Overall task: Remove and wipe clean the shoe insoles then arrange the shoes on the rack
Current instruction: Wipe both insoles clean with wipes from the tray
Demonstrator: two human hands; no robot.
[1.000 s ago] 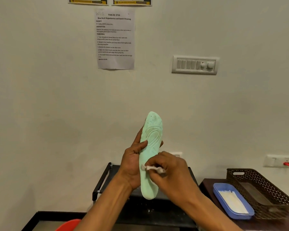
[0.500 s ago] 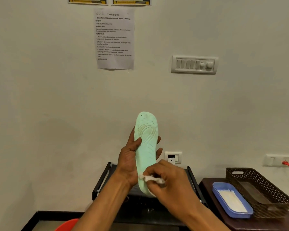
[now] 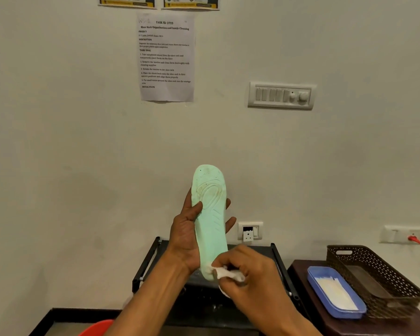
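We grip the mint insole (image 3: 210,214) upright in our left hand (image 3: 187,236), our right hand (image 3: 247,275) pinching a white wipe (image 3: 226,274) against its 6 o'clock end.

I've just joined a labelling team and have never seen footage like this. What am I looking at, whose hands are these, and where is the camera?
There is no machine here. A person works with bare hands, and one wide-angle camera worn on their head looks forward and down, so the arms enter from the bottom edge. The left hand grips a pale green insole and holds it upright. The right hand pinches a small white wipe against the insole's lower end. Behind the hands stands a black rack. To the right, a dark side table carries a blue tray with something white in it, and a brown perforated basket. A printed task sheet hangs on the wall.
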